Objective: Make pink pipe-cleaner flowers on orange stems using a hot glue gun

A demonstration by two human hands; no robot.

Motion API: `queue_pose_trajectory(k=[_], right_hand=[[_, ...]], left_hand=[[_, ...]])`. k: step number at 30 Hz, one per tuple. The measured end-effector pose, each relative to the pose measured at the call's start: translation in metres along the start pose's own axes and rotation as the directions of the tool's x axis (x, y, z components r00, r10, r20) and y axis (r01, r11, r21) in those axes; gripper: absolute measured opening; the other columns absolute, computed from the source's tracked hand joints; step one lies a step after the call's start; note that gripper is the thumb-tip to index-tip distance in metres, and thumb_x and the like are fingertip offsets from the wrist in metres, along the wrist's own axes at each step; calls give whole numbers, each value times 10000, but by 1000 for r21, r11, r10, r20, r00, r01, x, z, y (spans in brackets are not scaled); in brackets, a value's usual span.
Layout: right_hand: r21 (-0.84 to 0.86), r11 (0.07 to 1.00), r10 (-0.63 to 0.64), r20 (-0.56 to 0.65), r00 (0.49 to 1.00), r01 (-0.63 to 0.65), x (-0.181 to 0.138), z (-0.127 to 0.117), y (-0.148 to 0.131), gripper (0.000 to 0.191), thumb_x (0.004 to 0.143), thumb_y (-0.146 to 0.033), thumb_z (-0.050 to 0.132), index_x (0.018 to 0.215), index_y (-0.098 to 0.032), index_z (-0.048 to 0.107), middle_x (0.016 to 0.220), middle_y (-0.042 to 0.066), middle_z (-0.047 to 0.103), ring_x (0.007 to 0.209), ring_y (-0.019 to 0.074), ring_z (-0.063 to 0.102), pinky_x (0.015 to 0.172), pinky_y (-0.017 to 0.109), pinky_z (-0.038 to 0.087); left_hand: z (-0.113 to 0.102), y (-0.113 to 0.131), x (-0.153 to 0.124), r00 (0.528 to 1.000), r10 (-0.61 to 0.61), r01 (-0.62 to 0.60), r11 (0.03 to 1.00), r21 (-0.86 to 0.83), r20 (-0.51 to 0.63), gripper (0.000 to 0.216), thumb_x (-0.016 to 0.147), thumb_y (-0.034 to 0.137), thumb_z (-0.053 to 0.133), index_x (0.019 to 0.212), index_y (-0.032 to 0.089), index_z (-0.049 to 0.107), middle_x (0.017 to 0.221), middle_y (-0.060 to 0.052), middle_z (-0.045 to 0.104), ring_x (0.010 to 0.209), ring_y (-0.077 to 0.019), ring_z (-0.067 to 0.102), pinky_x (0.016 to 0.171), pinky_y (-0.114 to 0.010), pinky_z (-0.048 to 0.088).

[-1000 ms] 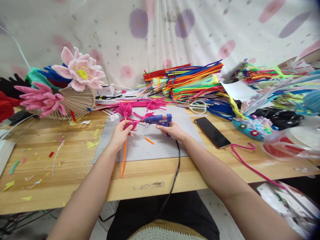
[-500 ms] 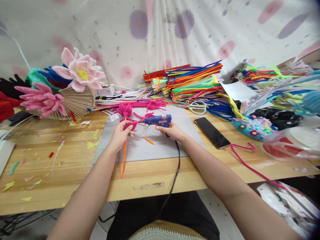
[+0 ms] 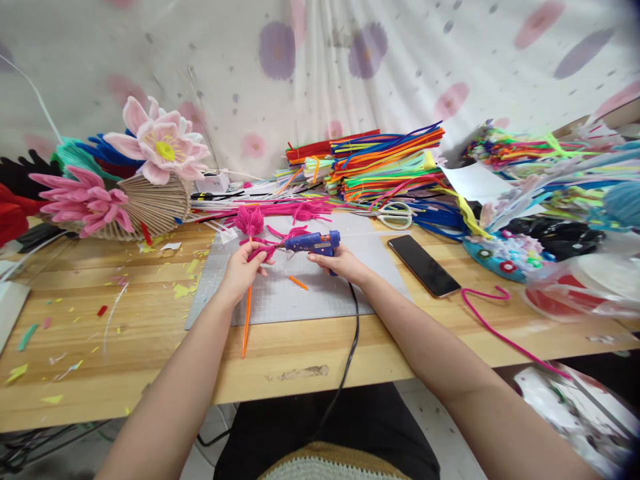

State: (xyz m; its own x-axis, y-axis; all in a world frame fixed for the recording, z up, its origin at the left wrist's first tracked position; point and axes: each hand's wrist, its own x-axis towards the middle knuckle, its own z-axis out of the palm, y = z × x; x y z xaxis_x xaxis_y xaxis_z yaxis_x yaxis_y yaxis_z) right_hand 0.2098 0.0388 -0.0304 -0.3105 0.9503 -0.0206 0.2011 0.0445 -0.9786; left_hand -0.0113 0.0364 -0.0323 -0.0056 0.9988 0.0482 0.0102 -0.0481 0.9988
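Both grips closed. Left hand: fingers pinched on a magenta petal piece and an orange stem, lower end toward the near side. Right hand: fingers curled around the handle of a blue glue gun, nozzle at the petal piece, contact unclear. Grey mat below; phone to the right.

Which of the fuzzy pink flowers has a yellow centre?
The pale pink flower, above the fan at left. Its yellow centre shows; the deeper pink one and the magenta one on the orange stem show none.
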Motion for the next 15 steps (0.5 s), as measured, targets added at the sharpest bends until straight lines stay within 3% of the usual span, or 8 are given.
queue_pose_trajectory(k=[15], right_hand=[[-4, 1000, -18, -40, 999, 18, 4, -5, 7, 397, 636, -541, 652, 627, -186, 475, 478, -58, 429, 417, 64, 374, 411, 222, 301]], left_hand=[[0, 4, -2, 1000, -1, 1, 1000, -20, 22, 227, 650, 280, 639, 811, 145, 551, 756, -17, 583, 639, -129, 610, 392, -170, 398]])
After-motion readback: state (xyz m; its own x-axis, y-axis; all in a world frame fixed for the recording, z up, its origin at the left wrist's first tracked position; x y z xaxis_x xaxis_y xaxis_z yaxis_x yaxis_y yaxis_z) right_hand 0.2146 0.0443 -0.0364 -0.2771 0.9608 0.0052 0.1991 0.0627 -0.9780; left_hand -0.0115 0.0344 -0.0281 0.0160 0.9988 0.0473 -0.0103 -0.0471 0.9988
